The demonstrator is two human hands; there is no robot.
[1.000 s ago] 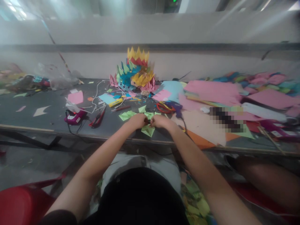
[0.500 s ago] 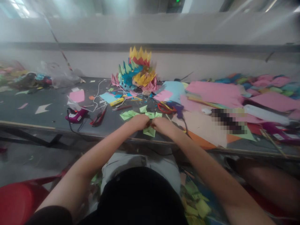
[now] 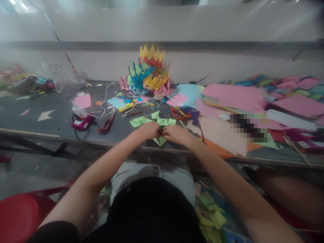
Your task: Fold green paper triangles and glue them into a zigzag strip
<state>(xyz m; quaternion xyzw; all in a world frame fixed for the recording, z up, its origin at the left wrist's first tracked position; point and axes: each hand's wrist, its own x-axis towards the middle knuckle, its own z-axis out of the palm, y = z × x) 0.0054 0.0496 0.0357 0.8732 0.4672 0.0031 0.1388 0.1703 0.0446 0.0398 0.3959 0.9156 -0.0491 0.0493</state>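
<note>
Close to the table's front edge, my left hand is closed on a light green paper piece. My right hand pinches the same piece from the other side, fingertips nearly touching the left ones. The piece comes to a point toward me, and its upper part is hidden by my fingers. Just beyond my hands lie folded green papers and a small green triangle.
A colourful folded-paper model stands behind. Left are a purple device, red-handled pliers and a yellow cutter. Right are scissors, a glue gun and paper sheets. Another person's leg shows lower right.
The green piece has tilted between my fingers, its lower end now a point. My hands have shifted slightly, with a small gap between them. The whole view has moved a little.
</note>
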